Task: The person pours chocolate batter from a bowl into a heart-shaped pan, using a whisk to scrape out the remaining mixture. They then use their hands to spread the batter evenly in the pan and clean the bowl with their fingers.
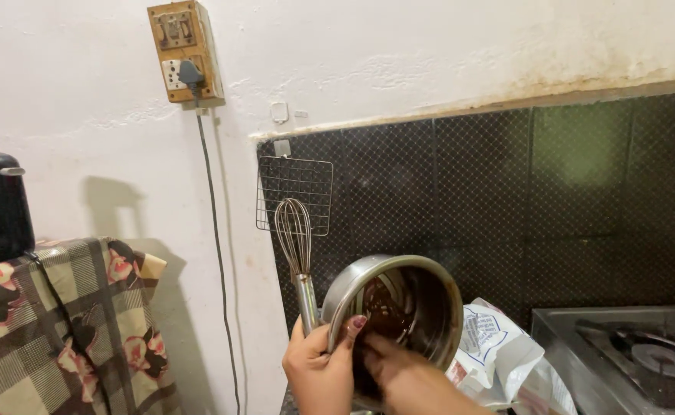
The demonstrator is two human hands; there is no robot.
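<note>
- Steel, round and shiny: a small pot (395, 307) tipped on its side, mouth toward the camera, held up low in the middle of the view before the dark tiled backsplash (553, 200).
- Left hand (320, 367) clamped on the pot's rim, thumb hooked over the edge — and pinning the handle of a wire balloon whisk (294, 238) against the outside, loops pointing up.
- Right hand (407, 376) reaching into the pot, fingers close together and pressed to the inner wall; not closed on anything that shows.
- Dark brown, sticky-looking residue smeared over the inside — scraping out by hand looks like the step under way.
- Next move, as a judgement: calls for a steady tilt and a firm rim grip, since the smooth steel could slip.
- White crinkled plastic bag (499, 353) just beside the pot; steel gas stove (630, 361) at the right.
- Wire rack (294, 192) hung on the tiles; checked floral cloth (61, 323) at the left.
</note>
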